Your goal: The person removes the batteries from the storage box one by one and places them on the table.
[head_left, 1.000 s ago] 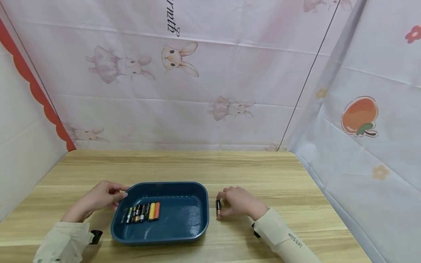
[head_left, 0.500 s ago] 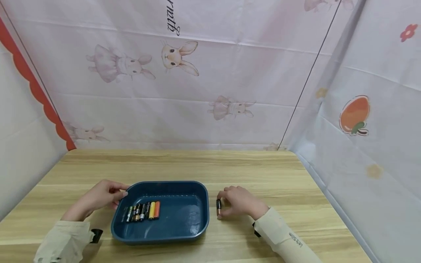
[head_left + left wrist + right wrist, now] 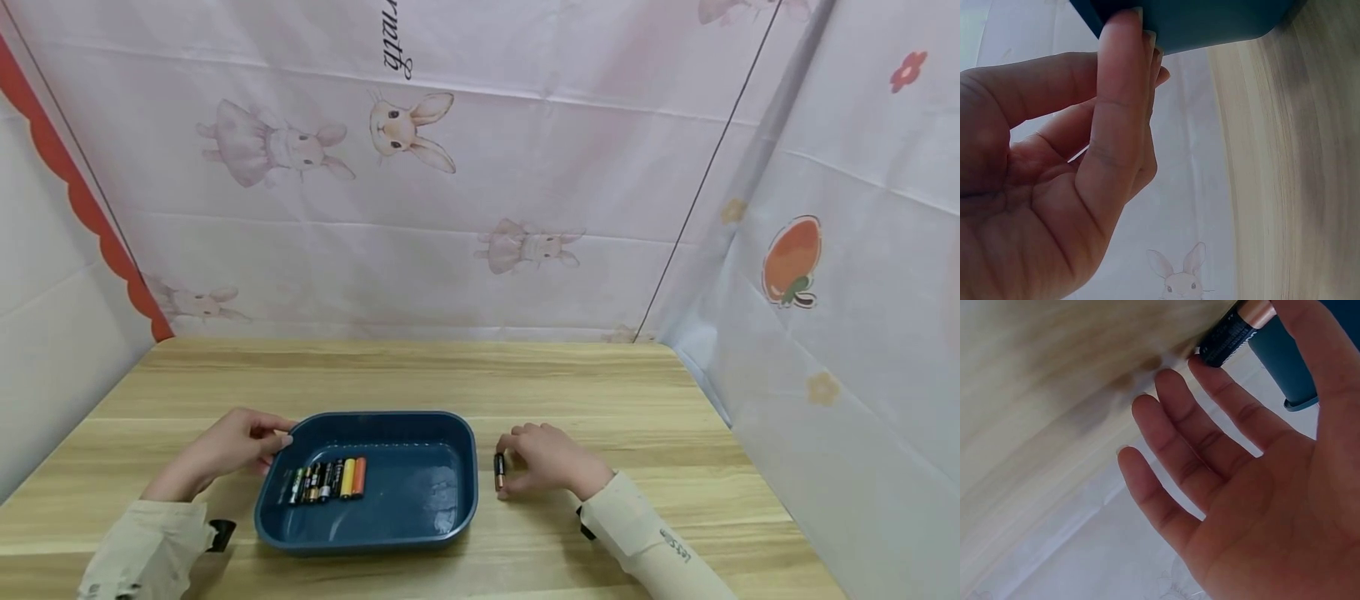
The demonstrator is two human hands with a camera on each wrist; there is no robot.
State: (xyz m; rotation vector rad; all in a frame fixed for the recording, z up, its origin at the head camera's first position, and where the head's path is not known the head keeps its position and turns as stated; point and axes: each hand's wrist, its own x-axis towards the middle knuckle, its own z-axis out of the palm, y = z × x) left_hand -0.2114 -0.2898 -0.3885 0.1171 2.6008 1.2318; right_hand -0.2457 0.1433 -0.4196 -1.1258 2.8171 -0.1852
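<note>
In the head view, a dark blue tray (image 3: 367,547) stands on the wooden table. Inside at its left lies a row of several batteries (image 3: 325,482), mostly dark, with a yellow battery (image 3: 347,479) and an orange battery (image 3: 360,477) at the right end. My left hand (image 3: 228,454) pinches the tray's back left corner, thumb on the rim and fingers outside. To the right of the tray, my right hand (image 3: 549,460) holds a black battery with a copper end (image 3: 1232,336) between thumb and index finger, end to end, close over the tabletop. Its other fingers are spread loosely.
The wooden table (image 3: 420,375) reaches back to a wall cloth (image 3: 450,275) printed with rabbits. White side cloths flank it, the right cloth (image 3: 862,275) carrying a fruit print. Black straps (image 3: 221,536) show under the sleeves.
Both hands, the tray and the batteries keep their places. The right side cloth has shifted, its fruit and flower prints moving left.
</note>
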